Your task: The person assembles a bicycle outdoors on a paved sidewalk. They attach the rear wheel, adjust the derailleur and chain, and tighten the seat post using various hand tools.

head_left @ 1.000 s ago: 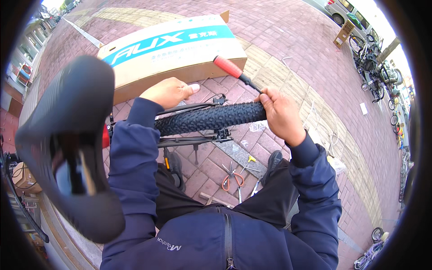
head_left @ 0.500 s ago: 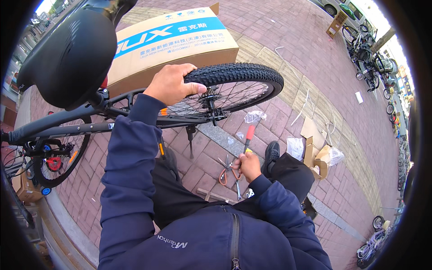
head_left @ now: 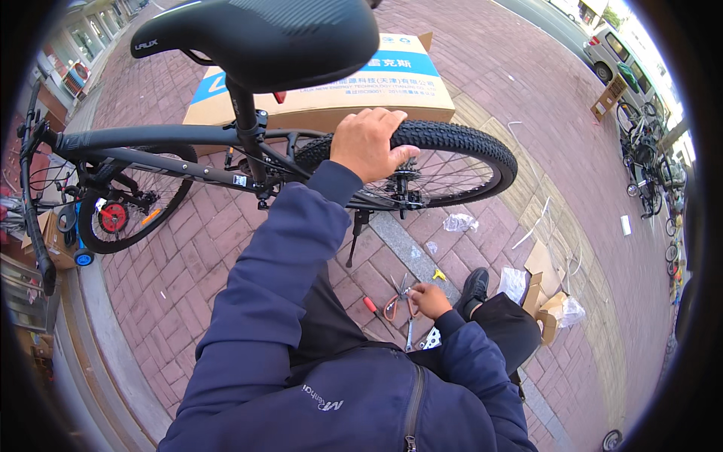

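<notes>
My left hand (head_left: 370, 143) is closed over the top of the knobby rear tyre (head_left: 459, 139) of a black bicycle, thumb toward the hub (head_left: 407, 184). The bicycle stands side-on in front of me, its saddle (head_left: 301, 41) nearest the camera. Low beside my shoe, my right hand (head_left: 431, 300) has its fingers pinched together over the tools; what they hold is too small to make out. By its fingertips lie orange-handled pliers (head_left: 391, 307) and a metal spanner (head_left: 410, 331). A screwdriver's red handle (head_left: 370, 304) rests to their left, and a small yellow piece (head_left: 439, 276) lies just beyond.
Behind the wheel lies a large cardboard box (head_left: 414, 90). Clear plastic wrap (head_left: 460, 222) and an opened small carton (head_left: 548, 307) are on the brick paving. The kickstand (head_left: 354, 245) reaches down beneath the frame. Parked bicycles (head_left: 640, 162) line the far right.
The red-handled screwdriver has left my right hand and now lies on the paving. My left hand stays on the tyre. The view has swung, so the bicycle appears farther right.
</notes>
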Demonstrator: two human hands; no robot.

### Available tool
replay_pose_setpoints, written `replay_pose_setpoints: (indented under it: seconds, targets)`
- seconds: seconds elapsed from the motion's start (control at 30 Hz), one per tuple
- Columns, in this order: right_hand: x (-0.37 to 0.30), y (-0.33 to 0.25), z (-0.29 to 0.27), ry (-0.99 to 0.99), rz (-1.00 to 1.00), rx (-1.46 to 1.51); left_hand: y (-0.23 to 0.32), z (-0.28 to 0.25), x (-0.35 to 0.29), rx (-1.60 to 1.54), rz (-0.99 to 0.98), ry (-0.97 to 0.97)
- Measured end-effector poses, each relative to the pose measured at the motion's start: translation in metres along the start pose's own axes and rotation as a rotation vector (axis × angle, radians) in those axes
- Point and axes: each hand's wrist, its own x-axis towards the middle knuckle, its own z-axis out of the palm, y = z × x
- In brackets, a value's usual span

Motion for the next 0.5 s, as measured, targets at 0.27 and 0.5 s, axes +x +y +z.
replay_pose_setpoints:
  seconds: [0.27, 0.5]
  targets:
    - [-0.132, -0.029, -0.181, 0.62, -0.35, 0.681, -0.012, 0.008, 0.009, 0.217, -0.044, -0.155]
    - [-0.234, 0.178, -0.142, 0.99, 0.315, 0.716, -0.038, 0.018, 0.009, 0.32, -0.036, -0.145]
